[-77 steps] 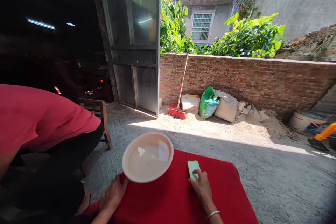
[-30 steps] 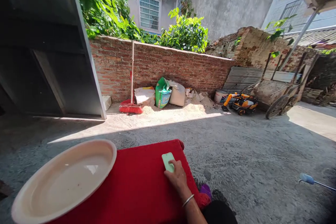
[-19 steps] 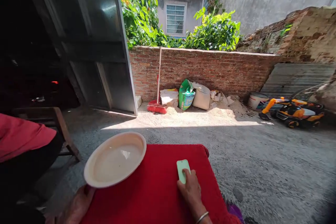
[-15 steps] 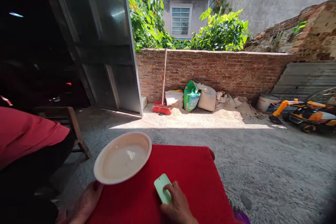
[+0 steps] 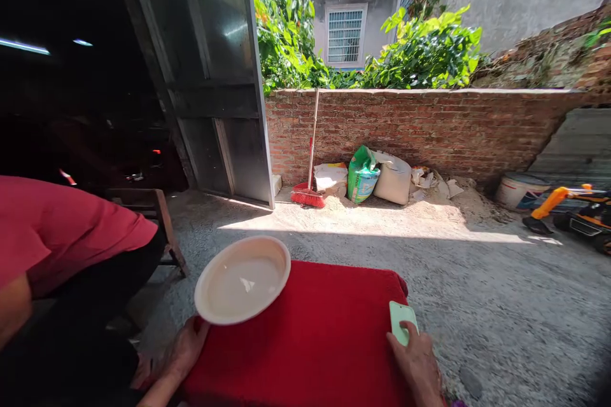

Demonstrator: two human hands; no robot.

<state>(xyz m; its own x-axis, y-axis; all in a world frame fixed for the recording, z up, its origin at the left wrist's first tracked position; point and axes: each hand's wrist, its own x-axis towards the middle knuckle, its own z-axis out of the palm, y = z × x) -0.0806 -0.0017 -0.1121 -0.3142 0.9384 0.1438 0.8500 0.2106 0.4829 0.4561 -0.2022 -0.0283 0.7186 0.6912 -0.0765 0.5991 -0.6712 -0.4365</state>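
A red cloth (image 5: pixel 324 331) covers the flat surface in front of me. At its right edge, my right hand (image 5: pixel 417 356) is closed around a flat, pale green block (image 5: pixel 401 317) with rounded corners and a small hole near its far end; its underside is hidden. My left hand (image 5: pixel 187 346) is at the cloth's left edge, just below the basin's rim, with its fingers curled at the cloth edge. A wide cream basin (image 5: pixel 210 313) stands on the cloth's far left corner, with a bright reflection inside.
Close on my left sits a person in a red shirt (image 5: pixel 90 229), beside a wooden chair (image 5: pixel 167 229). Beyond are a metal door (image 5: pixel 238 140), a red broom (image 5: pixel 309 199), sacks (image 5: pixel 394 179) by a brick wall (image 5: pixel 429 133), and an orange toy digger (image 5: pixel 548 203).
My right hand has slid the pale green block rightward from the middle of the cloth to its right edge. My left hand stays by the basin. The view has turned slightly left.
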